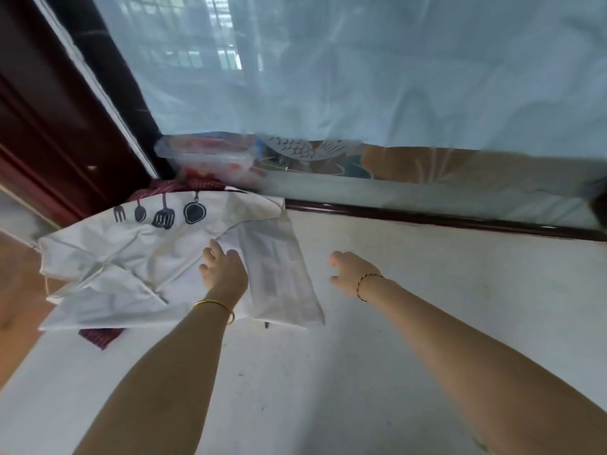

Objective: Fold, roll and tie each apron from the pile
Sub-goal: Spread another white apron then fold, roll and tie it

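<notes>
Head view: crumpled white apron (pixel 131 254) with black utensil print, left hand (pixel 223 269) flat on it, right hand (pixel 349 274) loosely curled, empty.

Left side: apron pile (pixel 131 257) covers the white surface (pixel 394 323).
Right and near: open surface.
Far edge: plastic container (pixel 207 156) and hanging net (pixel 361 77) block.

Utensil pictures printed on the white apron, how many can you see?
4, in a row near the white apron's far edge: fork, spoon, spatula, pan. Folds may hide more.
</notes>
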Demonstrator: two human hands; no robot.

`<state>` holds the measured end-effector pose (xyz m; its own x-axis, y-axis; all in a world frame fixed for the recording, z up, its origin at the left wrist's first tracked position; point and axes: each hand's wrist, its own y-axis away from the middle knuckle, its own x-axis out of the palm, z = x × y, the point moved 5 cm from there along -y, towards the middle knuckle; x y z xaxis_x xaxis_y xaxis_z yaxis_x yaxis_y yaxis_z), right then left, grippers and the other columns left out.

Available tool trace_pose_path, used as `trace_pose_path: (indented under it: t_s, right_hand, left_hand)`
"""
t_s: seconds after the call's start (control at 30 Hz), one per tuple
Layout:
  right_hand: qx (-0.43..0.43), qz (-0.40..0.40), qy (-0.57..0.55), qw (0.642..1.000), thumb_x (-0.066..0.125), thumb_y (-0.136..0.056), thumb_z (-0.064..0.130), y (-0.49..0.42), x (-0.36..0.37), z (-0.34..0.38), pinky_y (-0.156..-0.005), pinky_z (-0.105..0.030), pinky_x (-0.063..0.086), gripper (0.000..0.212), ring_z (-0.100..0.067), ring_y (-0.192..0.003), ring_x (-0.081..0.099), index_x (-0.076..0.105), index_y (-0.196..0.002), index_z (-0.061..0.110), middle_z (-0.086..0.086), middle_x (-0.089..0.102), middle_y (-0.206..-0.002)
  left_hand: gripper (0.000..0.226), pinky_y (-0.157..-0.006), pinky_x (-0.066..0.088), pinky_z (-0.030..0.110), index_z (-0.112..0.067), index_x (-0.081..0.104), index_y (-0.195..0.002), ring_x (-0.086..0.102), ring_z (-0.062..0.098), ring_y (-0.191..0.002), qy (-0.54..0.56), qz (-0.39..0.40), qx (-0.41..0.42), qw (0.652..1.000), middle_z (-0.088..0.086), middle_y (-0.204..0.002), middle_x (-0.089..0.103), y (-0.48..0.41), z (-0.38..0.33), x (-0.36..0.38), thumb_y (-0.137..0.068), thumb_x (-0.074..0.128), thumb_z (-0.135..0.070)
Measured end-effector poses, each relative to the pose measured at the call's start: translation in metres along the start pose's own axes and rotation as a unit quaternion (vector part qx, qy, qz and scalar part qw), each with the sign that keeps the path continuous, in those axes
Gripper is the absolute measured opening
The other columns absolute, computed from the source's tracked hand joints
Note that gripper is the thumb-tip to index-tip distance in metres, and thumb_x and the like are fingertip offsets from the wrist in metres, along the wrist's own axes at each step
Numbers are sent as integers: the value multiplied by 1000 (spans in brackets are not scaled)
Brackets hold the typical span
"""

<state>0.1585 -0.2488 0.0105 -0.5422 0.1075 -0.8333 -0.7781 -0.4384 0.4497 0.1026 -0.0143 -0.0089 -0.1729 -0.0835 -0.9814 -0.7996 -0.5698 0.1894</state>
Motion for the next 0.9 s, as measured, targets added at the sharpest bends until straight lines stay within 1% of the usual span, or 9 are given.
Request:
trace_pose_path:
  t_s: [0.13,0.27,0.37,0.47,0.6,0.7,0.8,0.87,0.9]
  right_hand:
    - [-37,51,0,998,47,-95,17,-15,20,17,-93,-40,47,39,-29,-109,54,41,-133,8,-13,47,-130]
    - [-56,84,-10,995,46,-95,17,-21,38,24,-93,-38,47,43,-27,-111,53,39,-137,11,-10,48,-131]
    - [-52,86,-13,995,45,-96,18,-22,40,21,-93,-38,48,42,-27,-110,54,38,-137,10,-10,49,-130]
    - [-39,81,-17,996,45,-97,20,-21,37,15,-92,-38,48,42,-27,-108,56,37,-137,10,-11,49,-129]
    - [-34,68,-35,997,45,-97,21,-16,34,7,-94,-34,46,42,-25,-114,52,37,-137,11,-10,45,-135]
    - [-27,65,-57,996,46,-97,21,-11,34,6,-95,-33,44,43,-25,-116,51,37,-138,10,-11,46,-134]
    - [-24,48,-80,995,46,-97,19,-1,31,9,-92,-34,47,44,-27,-109,55,35,-138,7,-14,52,-126]
    - [-13,35,-114,993,47,-96,19,4,28,10,-88,-38,49,43,-30,-104,59,35,-135,5,-16,56,-118]
    - [-7,21,-135,991,47,-95,19,10,25,8,-86,-40,50,43,-32,-101,60,35,-133,3,-17,57,-113]
  left_hand:
    - [44,-105,29,40,-13,43,-134,11,33,-139,-51,24,-6,998,17,-156,-3,-29,29,2,-91,41,-7]
    - [49,-108,25,41,-17,38,-142,5,33,-142,-109,91,-5,990,15,-157,-7,-50,46,8,-93,38,-10]
    - [53,-109,25,42,-21,35,-144,8,32,-141,-132,129,14,983,13,-157,-4,-59,53,12,-93,36,-9]
    - [54,-106,29,40,-19,36,-144,19,31,-137,-153,141,28,978,11,-153,11,-61,55,10,-91,37,-8]
    - [48,-101,35,39,-4,36,-138,33,30,-128,-84,97,3,992,9,-138,36,-60,52,-2,-90,41,-4]
    - [39,-93,42,45,1,47,-124,44,36,-113,43,-18,-1,999,16,-126,42,-59,43,-30,-85,46,2]
    - [42,-80,45,48,-1,47,-125,50,41,-100,119,-143,70,980,19,-124,42,-46,15,-77,-83,48,5]
    - [44,-70,42,41,-4,43,-132,55,40,-98,139,-167,135,967,17,-130,39,-29,-17,-111,-89,48,1]
    - [46,-68,40,38,-5,41,-134,56,39,-98,153,-166,171,959,16,-134,37,-17,-37,-127,-89,46,2]
